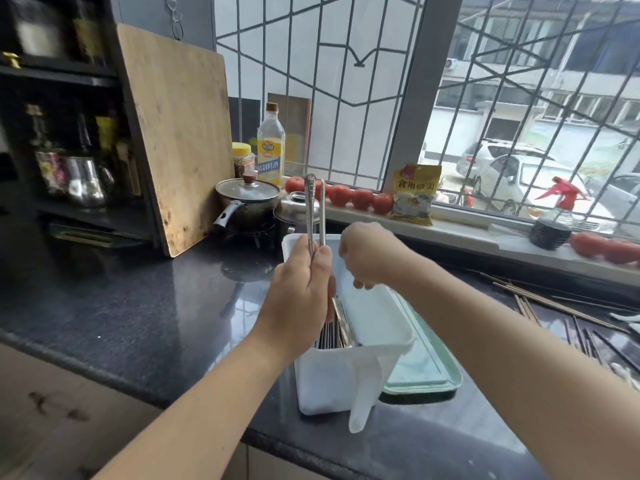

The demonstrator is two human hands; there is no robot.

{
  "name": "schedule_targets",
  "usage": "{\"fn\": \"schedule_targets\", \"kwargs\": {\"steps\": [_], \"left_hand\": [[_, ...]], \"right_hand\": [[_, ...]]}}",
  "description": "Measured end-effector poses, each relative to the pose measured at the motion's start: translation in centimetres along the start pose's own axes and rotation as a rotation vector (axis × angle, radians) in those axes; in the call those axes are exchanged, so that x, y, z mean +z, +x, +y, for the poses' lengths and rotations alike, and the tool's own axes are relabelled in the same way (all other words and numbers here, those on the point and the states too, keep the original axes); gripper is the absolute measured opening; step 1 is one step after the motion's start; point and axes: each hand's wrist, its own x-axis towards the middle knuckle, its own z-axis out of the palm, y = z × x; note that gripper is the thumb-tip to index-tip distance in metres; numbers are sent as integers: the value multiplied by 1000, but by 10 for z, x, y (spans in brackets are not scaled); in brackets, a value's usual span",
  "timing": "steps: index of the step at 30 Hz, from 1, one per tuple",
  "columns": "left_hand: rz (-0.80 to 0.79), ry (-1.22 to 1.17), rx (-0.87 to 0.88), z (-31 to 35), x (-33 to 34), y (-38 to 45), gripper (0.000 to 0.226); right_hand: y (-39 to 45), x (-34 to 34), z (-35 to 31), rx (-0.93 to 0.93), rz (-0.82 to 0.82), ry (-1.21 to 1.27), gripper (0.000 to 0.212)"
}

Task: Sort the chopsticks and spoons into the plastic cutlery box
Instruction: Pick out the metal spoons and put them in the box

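Note:
My left hand (300,289) grips two metal cutlery handles (316,211) that stick upright above the white plastic cutlery box (329,386). Several metal chopsticks (334,332) stand in the box's near left part, below that hand. My right hand (369,256) hovers over the box just right of the handles, fingers curled downward; I cannot see anything in it. Loose chopsticks (554,308) and a white spoon (625,317) lie on the dark counter at the right.
A pale green lid (429,372) lies beside the box on the right. Behind stand a lidded pot (247,202), a kettle (294,207), an oil bottle (271,147) and a cutting board (176,133). Tomatoes (362,198) line the window sill.

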Motion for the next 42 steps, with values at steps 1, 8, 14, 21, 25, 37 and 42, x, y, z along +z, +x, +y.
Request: {"fn": "schedule_targets", "kwargs": {"steps": [1,8,14,21,25,37,42], "left_hand": [[-3,3,0,-1,0,0,31],[-55,-50,-44,1,1,0,30],[-97,-87,-23,2,0,-2,34],[-148,-122,26,-3,2,-1,31],[-118,-204,-24,-4,0,-4,45],[6,-151,2,-6,2,-4,35],[-12,-113,15,-4,1,-4,33]], "right_hand": [[-3,-11,3,3,38,144,12],[-38,-55,1,-145,104,911,32],[-45,-48,-13,-159,93,995,28],[-47,-40,-16,-164,-69,840,23],[-44,-48,-14,-59,94,752,25],[11,51,-6,-31,-154,-131,17],[12,60,-7,0,-273,-148,16]]}}
